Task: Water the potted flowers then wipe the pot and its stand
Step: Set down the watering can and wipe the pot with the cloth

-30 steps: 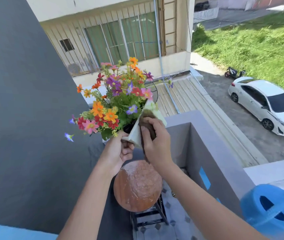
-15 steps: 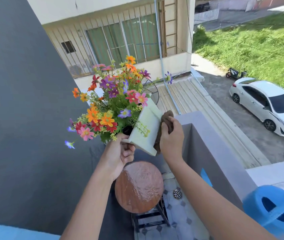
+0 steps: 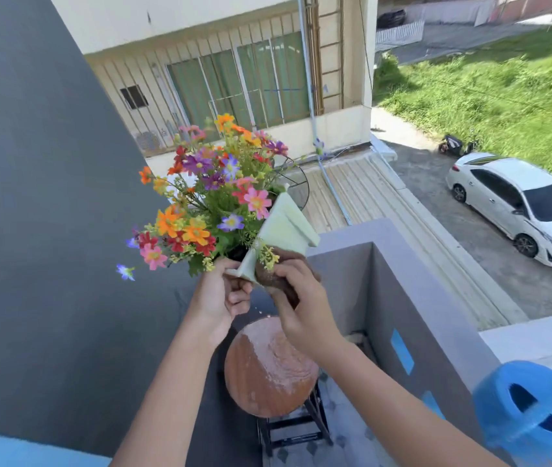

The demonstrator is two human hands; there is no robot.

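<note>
Left hand (image 3: 224,298) grips pot (image 3: 284,227); right hand (image 3: 301,298), clutching cloth (image 3: 276,281), moved from 3 to 6 o'clock, underside; stand (image 3: 269,367) unwiped.

- The pale green square pot (image 3: 284,227) looked smooth and matt.
- The round reddish-brown wooden stand top (image 3: 269,369) glistened wet.
- The brown cloth (image 3: 276,281) looked rough.

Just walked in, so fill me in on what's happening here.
A person on a balcony is wiping a flower pot. The left hand holds the pot tilted in the air, above a round stool whose top looks wet. The right hand presses a brown cloth to the pot's lower side. A blue watering can sits at the lower right, out of hand.
</note>
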